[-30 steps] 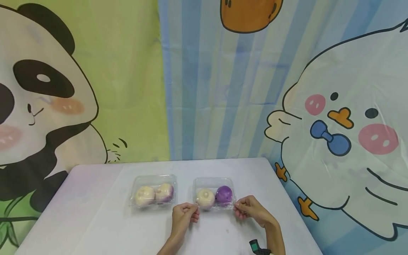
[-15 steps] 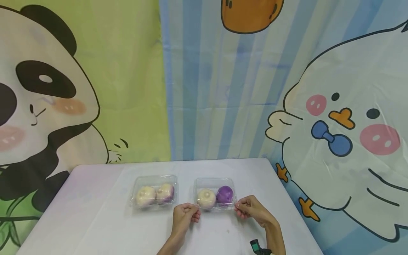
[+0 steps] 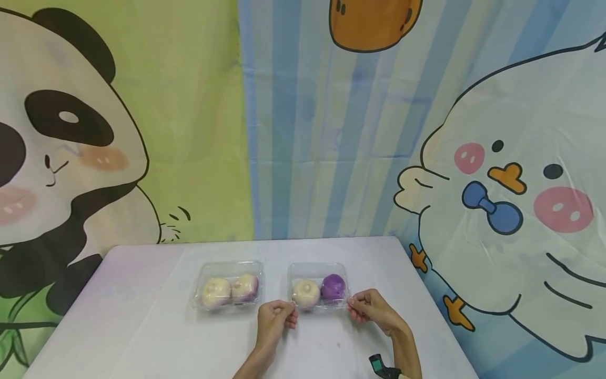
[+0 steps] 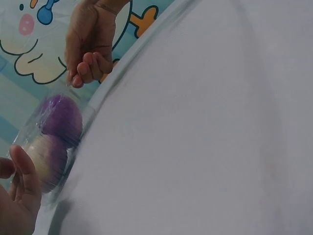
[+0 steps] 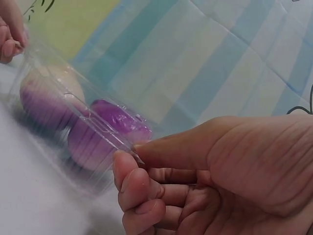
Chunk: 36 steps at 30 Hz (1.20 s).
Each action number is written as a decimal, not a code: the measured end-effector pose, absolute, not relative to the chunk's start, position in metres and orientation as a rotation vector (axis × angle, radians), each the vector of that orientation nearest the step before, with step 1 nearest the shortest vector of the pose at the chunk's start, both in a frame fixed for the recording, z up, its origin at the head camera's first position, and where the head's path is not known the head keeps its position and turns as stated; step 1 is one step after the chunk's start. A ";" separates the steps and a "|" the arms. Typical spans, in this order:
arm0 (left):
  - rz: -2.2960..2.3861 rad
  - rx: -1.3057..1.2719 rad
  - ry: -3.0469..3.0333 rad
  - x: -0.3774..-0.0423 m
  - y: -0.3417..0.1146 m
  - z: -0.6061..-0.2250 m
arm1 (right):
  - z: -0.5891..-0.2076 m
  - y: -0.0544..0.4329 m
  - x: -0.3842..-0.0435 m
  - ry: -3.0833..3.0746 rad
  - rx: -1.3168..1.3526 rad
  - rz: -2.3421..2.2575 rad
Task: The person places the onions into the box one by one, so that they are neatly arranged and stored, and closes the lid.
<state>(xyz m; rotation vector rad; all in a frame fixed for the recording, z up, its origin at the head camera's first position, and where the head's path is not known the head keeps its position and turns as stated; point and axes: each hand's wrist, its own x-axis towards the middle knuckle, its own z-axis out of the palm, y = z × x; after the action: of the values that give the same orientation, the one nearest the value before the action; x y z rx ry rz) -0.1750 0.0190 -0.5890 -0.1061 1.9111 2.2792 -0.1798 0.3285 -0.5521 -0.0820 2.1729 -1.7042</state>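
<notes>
A clear plastic clamshell box (image 3: 312,271) stands on the white table, its lid seemingly down. Inside it sit a cream-topped round turnip-like vegetable (image 3: 305,293) and a purple one (image 3: 333,287). My left hand (image 3: 275,322) pinches the box's front left corner between thumb and fingers. At the front right corner, my right hand (image 3: 376,312) pinches the rim; the right wrist view shows its thumb and forefinger on the clear edge. To the left stands a second clear box (image 3: 227,269) with two cream-and-purple vegetables (image 3: 216,292), touched by neither hand.
The white table (image 3: 142,316) ends at a back edge close behind both boxes. Behind it hangs a printed cloth (image 3: 307,131) with a panda and a white bird. A dark device (image 3: 383,368) is on my right wrist.
Both hands keep their pinch on the right box's front corners. The box's front seems to rise very slightly, with the right hand. The left box has not moved.
</notes>
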 end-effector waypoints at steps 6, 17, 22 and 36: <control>2.286 -0.101 1.921 -0.184 0.020 -0.590 | -0.552 0.328 -0.186 2.187 -0.102 -1.708; 2.286 -0.074 1.909 -0.194 0.022 -0.592 | -0.554 0.334 -0.198 2.202 -0.154 -1.677; 2.288 -0.088 1.879 -0.195 0.023 -0.595 | -0.553 0.337 -0.198 2.233 -0.178 -1.612; 2.254 -0.120 1.856 -0.191 0.019 -0.595 | -0.553 0.344 -0.197 2.274 -0.171 -1.612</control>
<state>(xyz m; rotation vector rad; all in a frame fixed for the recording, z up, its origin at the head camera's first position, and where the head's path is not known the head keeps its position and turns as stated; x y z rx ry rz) -0.1906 0.0187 -0.5949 -0.1198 1.8561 2.2540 -0.1966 0.3444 -0.5531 -0.1707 2.2735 -1.6115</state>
